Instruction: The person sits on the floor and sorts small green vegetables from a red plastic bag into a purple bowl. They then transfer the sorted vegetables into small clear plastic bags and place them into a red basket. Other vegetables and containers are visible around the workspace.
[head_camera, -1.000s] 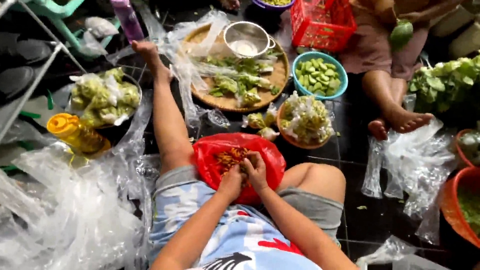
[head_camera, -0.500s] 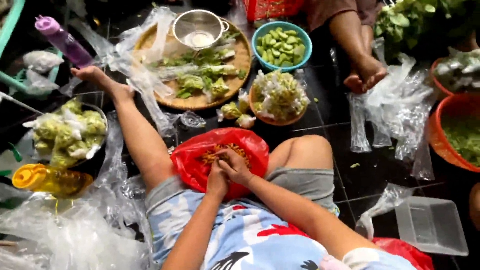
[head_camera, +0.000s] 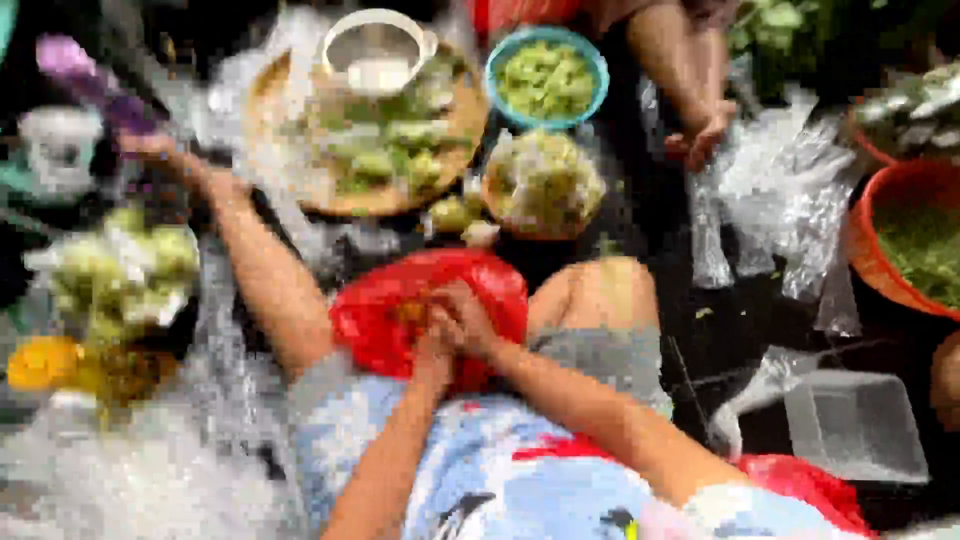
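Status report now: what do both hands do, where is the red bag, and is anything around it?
Left hand and right hand together inside red bag, grip blurred. Bag rests on lap. Round wooden tray of greens beyond, apart.

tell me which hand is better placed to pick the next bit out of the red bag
Right, probably. The right hand lies further over the open red bag, its fingers at the contents; the left hand sits behind it, nearer the body. Blur hides finer detail.

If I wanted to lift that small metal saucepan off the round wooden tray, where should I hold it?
Probably by the short handle jutting from the right of the small metal saucepan, coming from that side. It sits upright on the round wooden tray, and the blur hides finer detail.
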